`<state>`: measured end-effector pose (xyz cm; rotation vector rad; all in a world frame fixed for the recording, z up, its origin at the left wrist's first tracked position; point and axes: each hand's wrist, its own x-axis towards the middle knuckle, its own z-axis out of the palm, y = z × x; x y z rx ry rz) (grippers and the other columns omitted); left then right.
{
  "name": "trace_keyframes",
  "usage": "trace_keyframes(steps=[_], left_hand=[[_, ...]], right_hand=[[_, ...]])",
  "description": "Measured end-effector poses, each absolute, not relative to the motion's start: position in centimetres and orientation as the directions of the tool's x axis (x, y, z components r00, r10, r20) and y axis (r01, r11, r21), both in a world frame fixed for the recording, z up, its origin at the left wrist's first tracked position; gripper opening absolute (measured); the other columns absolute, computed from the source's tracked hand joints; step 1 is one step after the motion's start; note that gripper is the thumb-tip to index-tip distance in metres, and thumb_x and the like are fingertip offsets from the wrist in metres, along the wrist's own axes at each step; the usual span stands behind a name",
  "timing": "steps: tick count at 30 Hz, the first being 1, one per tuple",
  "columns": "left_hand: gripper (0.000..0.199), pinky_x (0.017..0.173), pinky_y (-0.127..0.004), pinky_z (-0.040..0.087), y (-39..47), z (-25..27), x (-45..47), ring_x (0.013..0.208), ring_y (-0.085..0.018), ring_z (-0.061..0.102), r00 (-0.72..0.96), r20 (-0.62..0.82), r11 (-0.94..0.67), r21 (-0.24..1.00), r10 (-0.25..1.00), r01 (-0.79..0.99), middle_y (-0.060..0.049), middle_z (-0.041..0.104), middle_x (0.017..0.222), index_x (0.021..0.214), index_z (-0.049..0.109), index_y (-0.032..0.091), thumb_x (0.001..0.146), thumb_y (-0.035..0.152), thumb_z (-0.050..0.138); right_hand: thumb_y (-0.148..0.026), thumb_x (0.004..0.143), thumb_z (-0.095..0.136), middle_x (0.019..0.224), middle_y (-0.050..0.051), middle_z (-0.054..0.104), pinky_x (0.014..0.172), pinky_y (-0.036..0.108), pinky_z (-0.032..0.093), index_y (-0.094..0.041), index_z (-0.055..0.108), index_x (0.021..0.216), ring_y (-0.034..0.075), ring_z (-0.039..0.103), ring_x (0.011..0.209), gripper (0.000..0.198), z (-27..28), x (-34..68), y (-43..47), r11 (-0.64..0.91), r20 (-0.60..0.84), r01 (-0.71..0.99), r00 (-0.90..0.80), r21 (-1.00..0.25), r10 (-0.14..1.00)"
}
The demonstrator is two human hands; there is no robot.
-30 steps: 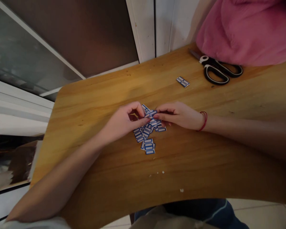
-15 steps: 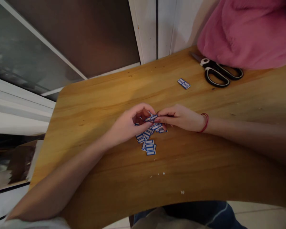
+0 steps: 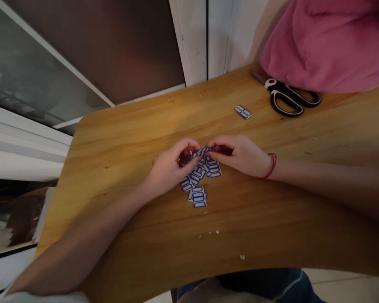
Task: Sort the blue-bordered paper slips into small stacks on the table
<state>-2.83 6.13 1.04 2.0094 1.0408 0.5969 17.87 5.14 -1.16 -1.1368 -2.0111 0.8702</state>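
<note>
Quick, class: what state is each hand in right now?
Left hand: closed, pinching a blue-and-white label piece.
Right hand: closed, pinching the same piece.

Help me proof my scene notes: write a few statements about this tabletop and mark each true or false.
1. The left hand and right hand are both at a small white sheet with blue-outlined rectangles. True.

2. The black-and-white-handled metal scissors are in the right hand. False: they lie on the brown wooden table.

3. A thin red cord bracelet circles the right wrist. True.

4. The fluffy pink cloth lies beside the left forearm. False: it is at the upper right, by the scissors.

5. One blue-and-white piece lies apart from the pile of similar pieces. True.
</note>
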Motion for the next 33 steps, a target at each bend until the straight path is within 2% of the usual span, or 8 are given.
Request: trace_keyframes(steps=[5, 8, 13, 18, 26, 33], left_hand=[[0.019, 0.07, -0.023, 0.046, 6.2, 0.7, -3.1, 0.083, -0.012, 0.056, 0.65, 0.202, -0.606, 0.631, 0.732, 0.485, -0.003, 0.06, 0.099, 0.108, 0.059, 0.021, 0.092, 0.021, 0.049], [0.018, 0.074, -0.023, 0.047, 6.2, 0.2, -3.1, 0.086, -0.012, 0.058, 0.665, 0.255, -0.663, 0.575, 0.702, 0.479, -0.003, 0.063, 0.098, 0.105, 0.062, 0.022, 0.093, 0.02, 0.049], [0.011, 0.069, -0.021, 0.048, 6.5, -0.4, -3.2, 0.078, -0.01, 0.059, 0.629, 0.293, -0.66, 0.569, 0.72, 0.49, -0.002, 0.065, 0.092, 0.098, 0.064, 0.019, 0.089, 0.018, 0.057], [0.01, 0.063, -0.018, 0.047, 6.6, -0.7, -3.2, 0.072, -0.008, 0.058, 0.635, 0.368, -0.709, 0.552, 0.679, 0.439, 0.0, 0.064, 0.086, 0.093, 0.063, 0.018, 0.084, 0.013, 0.062], [0.011, 0.065, -0.018, 0.047, 6.5, -0.9, -3.0, 0.072, -0.008, 0.057, 0.665, 0.374, -0.734, 0.541, 0.647, 0.41, 0.0, 0.062, 0.086, 0.093, 0.062, 0.018, 0.084, 0.014, 0.063], [0.012, 0.065, -0.018, 0.047, 6.5, -1.0, -3.0, 0.072, -0.008, 0.057, 0.651, 0.36, -0.713, 0.56, 0.668, 0.422, 0.001, 0.061, 0.085, 0.093, 0.062, 0.018, 0.083, 0.015, 0.065]], right_hand=[[-0.026, 0.086, 0.054, 0.074, 0.003, 0.062, 0.063, 0.026, 0.036, -0.016, 0.065, 0.089, 0.013, 0.052, 0.067, 0.015, -1.3, 18.1, 5.3, 0.453, 0.186, 0.6, -0.453, -0.66, 0.872], [-0.025, 0.086, 0.054, 0.077, 0.004, 0.064, 0.062, 0.026, 0.035, -0.016, 0.066, 0.093, 0.014, 0.053, 0.068, 0.017, -1.3, 18.1, 5.3, 0.448, 0.136, 0.644, -0.474, -0.62, 0.87], [-0.029, 0.087, 0.055, 0.073, 0.002, 0.063, 0.06, 0.025, 0.034, -0.017, 0.067, 0.097, 0.013, 0.053, 0.065, 0.019, -1.6, 18.1, 5.4, 0.459, 0.145, 0.652, -0.476, -0.604, 0.867], [-0.027, 0.086, 0.056, 0.072, 0.001, 0.062, 0.059, 0.024, 0.033, -0.017, 0.067, 0.098, 0.011, 0.051, 0.064, 0.019, -1.6, 18.1, 5.3, 0.471, 0.168, 0.634, -0.478, -0.614, 0.862], [-0.029, 0.083, 0.059, 0.071, 0.0, 0.06, 0.059, 0.024, 0.032, -0.017, 0.067, 0.096, 0.011, 0.05, 0.062, 0.019, -1.1, 18.1, 5.4, 0.472, 0.105, 0.66, -0.516, -0.585, 0.85], [-0.032, 0.084, 0.059, 0.07, -0.001, 0.06, 0.058, 0.023, 0.033, -0.017, 0.067, 0.096, 0.009, 0.048, 0.059, 0.021, -1.4, 18.1, 5.5, 0.479, 0.142, 0.616, -0.514, -0.625, 0.846]])
